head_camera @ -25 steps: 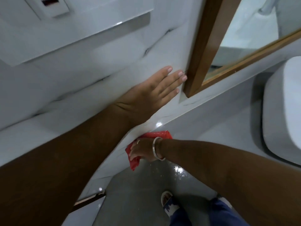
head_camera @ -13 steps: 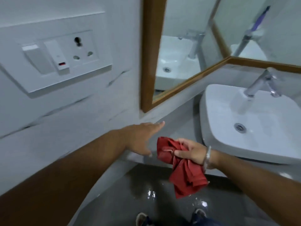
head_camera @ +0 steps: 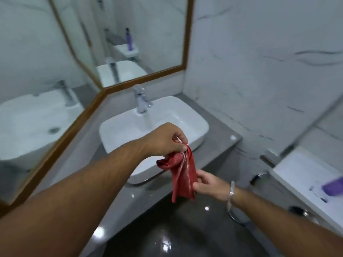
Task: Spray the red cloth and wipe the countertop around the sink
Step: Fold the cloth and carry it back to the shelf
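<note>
A crumpled red cloth [head_camera: 182, 175] hangs in the air in front of the white basin [head_camera: 118, 130], above the grey countertop [head_camera: 141, 199]. My left hand [head_camera: 165, 140] pinches the cloth's top end, fingers closed on it. My right hand [head_camera: 209, 185], with a silver bangle on the wrist, grips the cloth's lower part from the right. Both hands are over the front edge of the counter. No spray bottle shows clearly.
A chrome tap [head_camera: 141, 100] stands behind the basin. Wood-framed mirrors [head_camera: 130, 38] cover the back and left walls. A white toilet tank [head_camera: 306, 184] with a purple object [head_camera: 333, 186] on it is at the right. The dark floor [head_camera: 176, 236] below looks wet.
The view swung right from the left wall to the sink. My left hand left the wall and took hold of the cloth's top; the cloth now hangs stretched between both hands.
</note>
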Available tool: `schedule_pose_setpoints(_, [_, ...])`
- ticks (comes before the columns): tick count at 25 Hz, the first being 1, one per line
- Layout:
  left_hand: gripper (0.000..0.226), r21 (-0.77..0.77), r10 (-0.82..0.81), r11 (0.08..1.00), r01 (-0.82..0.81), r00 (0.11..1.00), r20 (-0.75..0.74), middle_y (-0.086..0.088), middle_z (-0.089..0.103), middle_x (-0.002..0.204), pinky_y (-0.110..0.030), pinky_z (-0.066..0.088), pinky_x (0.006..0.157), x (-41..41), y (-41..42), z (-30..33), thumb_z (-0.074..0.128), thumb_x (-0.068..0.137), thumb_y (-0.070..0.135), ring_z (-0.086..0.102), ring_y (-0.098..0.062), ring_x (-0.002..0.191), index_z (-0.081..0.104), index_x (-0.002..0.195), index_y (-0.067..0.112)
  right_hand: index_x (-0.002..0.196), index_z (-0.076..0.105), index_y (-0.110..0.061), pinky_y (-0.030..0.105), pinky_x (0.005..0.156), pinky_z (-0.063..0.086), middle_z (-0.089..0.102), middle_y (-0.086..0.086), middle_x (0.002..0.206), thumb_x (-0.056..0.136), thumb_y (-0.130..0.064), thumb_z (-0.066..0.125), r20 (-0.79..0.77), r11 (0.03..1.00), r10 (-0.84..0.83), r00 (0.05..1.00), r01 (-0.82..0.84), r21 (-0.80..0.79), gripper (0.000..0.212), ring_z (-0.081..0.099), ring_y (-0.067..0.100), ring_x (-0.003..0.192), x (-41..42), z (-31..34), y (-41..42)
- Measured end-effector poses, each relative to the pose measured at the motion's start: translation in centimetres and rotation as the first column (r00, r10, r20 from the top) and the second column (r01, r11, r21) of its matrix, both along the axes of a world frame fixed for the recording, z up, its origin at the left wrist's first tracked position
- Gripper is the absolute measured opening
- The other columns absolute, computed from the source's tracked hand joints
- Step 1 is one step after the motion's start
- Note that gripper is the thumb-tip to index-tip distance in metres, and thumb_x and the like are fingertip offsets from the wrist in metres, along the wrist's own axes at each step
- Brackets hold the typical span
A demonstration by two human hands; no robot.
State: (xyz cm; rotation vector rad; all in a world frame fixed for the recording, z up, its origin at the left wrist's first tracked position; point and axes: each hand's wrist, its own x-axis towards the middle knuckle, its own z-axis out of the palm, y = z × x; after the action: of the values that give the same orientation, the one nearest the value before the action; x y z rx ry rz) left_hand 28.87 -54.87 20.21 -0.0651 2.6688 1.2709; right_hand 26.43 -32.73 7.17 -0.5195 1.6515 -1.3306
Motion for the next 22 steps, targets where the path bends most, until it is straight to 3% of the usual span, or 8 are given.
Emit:
schedule_pose_setpoints(3, [0.024,-0.060,-0.161,0.985,0.163,0.986,0.037,-0.003,0.070,0.080,-0.031,0.061,0.054,-6.9,8.2,1.9,0.079,0.082,0.019,0.070,-0.019,0.064,0.072,0.104,0.011,0.125,0.047,-0.039,0.027,0.086,0.055,0.070,-0.010,0.112,0.056,-0.055,0.088,-0.289,0.951,-0.303,0.908,0.308,-0.029,0.082,0.066,0.008,0.104,-1.6,0.6,5.4])
schedule_pose_setpoints(5, [0.031,-0.207,-0.309,0.928,0.309,0.950,0.030,0.008,0.069,0.086,-0.024,0.059,0.059,-10.5,12.6,2.7,0.081,0.079,0.027,0.069,-0.010,0.071,0.071,0.108,0.021,0.112,0.052,-0.038,0.026,0.081,0.054,0.070,-0.010,0.103,0.065,-0.047,0.085,-0.471,0.884,-0.406,0.783,0.468,0.016,0.059,0.067,0.007,0.093,-3.2,0.8,9.6])
schedule_pose_setpoints(8, [0.036,-0.444,-0.557,0.712,0.543,0.823,0.112,0.015,0.062,0.089,-0.018,0.045,0.067,-14.4,19.3,0.7,0.080,0.077,0.028,0.059,-0.005,0.079,0.071,0.111,0.024,0.092,0.059,-0.035,0.027,0.072,0.049,0.069,-0.009,0.086,0.077,-0.032,0.078,-0.537,0.844,-0.332,0.776,0.498,0.198,0.024,0.064,0.008,0.078,-5.5,0.2,19.6])
schedule_pose_setpoints(10, [0.027,-0.451,-0.662,0.580,0.678,0.715,0.224,0.008,0.067,0.091,-0.020,0.040,0.070,-14.9,23.1,-3.3,0.076,0.079,0.022,0.061,-0.011,0.083,0.072,0.106,0.021,0.079,0.057,-0.040,0.023,0.068,0.042,0.062,-0.016,0.078,0.079,-0.031,0.077,-0.551,0.823,-0.190,0.813,0.438,0.361,0.022,0.059,0.005,0.073,-6.5,-0.2,26.4])
schedule_pose_setpoints(12, [0.021,-0.472,-0.711,0.504,0.723,0.658,0.248,0.001,0.070,0.100,-0.023,0.039,0.075,-15.8,28.0,-7.5,0.070,0.083,0.024,0.063,-0.017,0.093,0.070,0.104,0.023,0.085,0.063,-0.037,0.021,0.069,0.042,0.064,-0.014,0.083,0.079,-0.034,0.075,-0.602,0.745,-0.129,0.788,0.478,0.465,0.013,0.060,0.008,0.078,-7.5,-0.4,32.5])
schedule_pose_setpoints(16, [0.012,-0.506,-0.732,0.559,0.657,0.678,0.072,0.001,0.066,0.096,-0.034,0.051,0.080,-20.9,37.4,-11.0,0.060,0.088,0.022,0.063,-0.019,0.087,0.068,0.097,0.025,0.105,0.063,-0.034,0.029,0.073,0.054,0.070,-0.008,0.089,0.088,-0.045,0.062,-0.757,0.547,-0.098,0.646,0.671,0.501,0.020,0.065,0.014,0.077,-10.5,-1.2,40.5])
schedule_pose_setpoints(19, [0.025,-0.602,-0.758,0.518,0.608,0.653,0.008,-0.003,0.062,0.107,-0.042,0.054,0.085,-24.5,41.6,-14.4,0.055,0.092,0.011,0.063,-0.024,0.095,0.063,0.111,0.025,0.129,0.053,-0.034,0.032,0.084,0.050,0.067,-0.002,0.118,0.089,-0.054,0.055,-0.769,0.521,-0.029,0.638,0.666,0.533,0.045,0.065,0.023,0.103,-12.0,-3.9,44.4])
schedule_pose_setpoints(22, [0.055,-0.719,-0.794,0.157,0.677,0.519,0.316,-0.005,0.050,0.142,-0.046,0.042,0.107,-24.2,42.9,-19.9,0.058,0.088,0.007,0.050,-0.026,0.127,0.046,0.139,0.022,0.151,0.024,-0.030,0.047,0.114,0.031,0.029,0.004,0.159,0.091,-0.070,0.022,-0.501,0.445,0.210,0.839,0.374,0.814,0.073,0.035,0.031,0.141,-11.0,-8.6,45.6])
